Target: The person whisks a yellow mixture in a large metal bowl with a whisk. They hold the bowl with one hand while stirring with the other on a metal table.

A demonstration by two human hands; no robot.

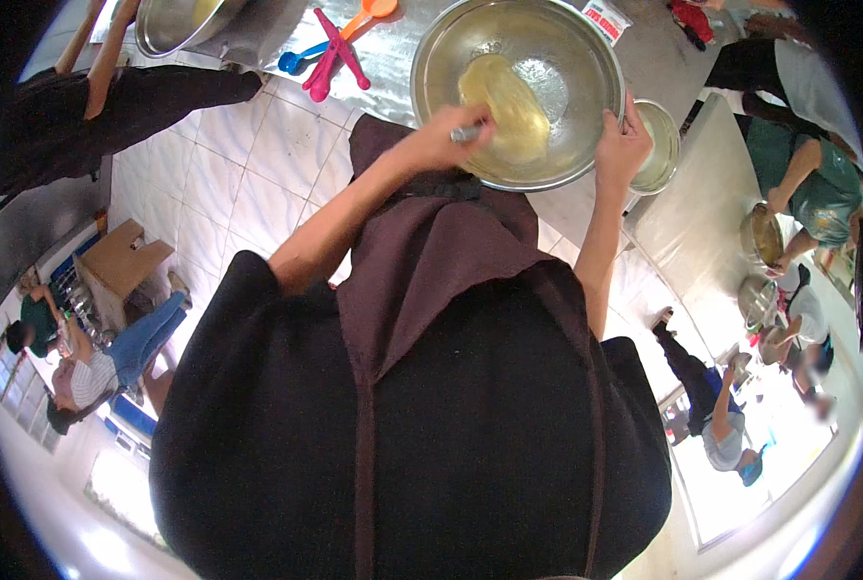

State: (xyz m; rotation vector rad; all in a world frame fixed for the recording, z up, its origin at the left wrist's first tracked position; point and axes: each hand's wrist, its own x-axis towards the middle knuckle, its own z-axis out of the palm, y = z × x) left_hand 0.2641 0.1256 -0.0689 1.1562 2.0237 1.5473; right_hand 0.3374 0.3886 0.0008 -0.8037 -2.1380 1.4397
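My left hand is closed around the metal handle of a utensil, over the near left part of a large steel mixing bowl. The utensil's working end is blurred and cannot be told. Pale yellow mixture lies in the bowl, which is tilted towards me. My right hand grips the bowl's right rim, thumb on the inner side and fingers outside. Just right of that hand, partly hidden, is a smaller metal bowl with pale contents.
Pink, blue and orange measuring spoons lie left of the bowl on the metal table. A packet of salt is beyond its right rim. Another bowl is at upper left, near a person's arms. Several people with bowls stand at right; others are far left.
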